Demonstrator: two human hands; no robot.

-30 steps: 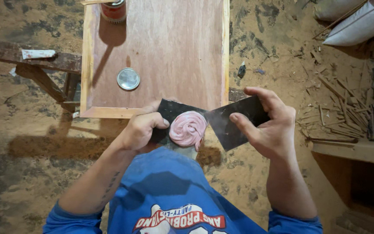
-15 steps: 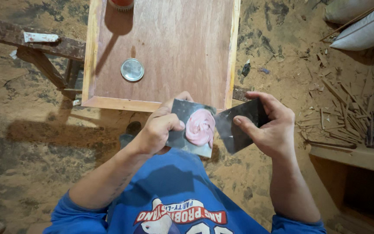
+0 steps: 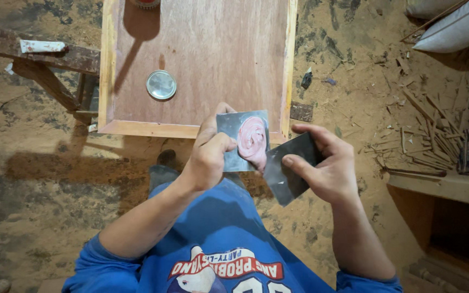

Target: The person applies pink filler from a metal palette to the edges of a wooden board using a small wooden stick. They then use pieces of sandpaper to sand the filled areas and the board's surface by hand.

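Left hand [image 3: 207, 157] pinching grey square plate [image 3: 242, 140], tilted steeply, in front of chest below the wooden board [image 3: 202, 59] edge. Pink putty [image 3: 253, 138] smeared in glossy swirl on its face. Right hand [image 3: 321, 168] gripping dark scraper [image 3: 289, 168], edge touching plate's lower corner.

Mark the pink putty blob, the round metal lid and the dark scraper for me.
pink putty blob [image 3: 252, 139]: head view, middle of swirl.
round metal lid [image 3: 161, 84]: head view, centre.
dark scraper [image 3: 286, 173]: head view, bare blade face.

floor [image 3: 39, 217]: sandy, sawdust-strewn | wooden panel [image 3: 207, 59] on trestle [image 3: 44, 65] | sacks [image 3: 451, 27] top right
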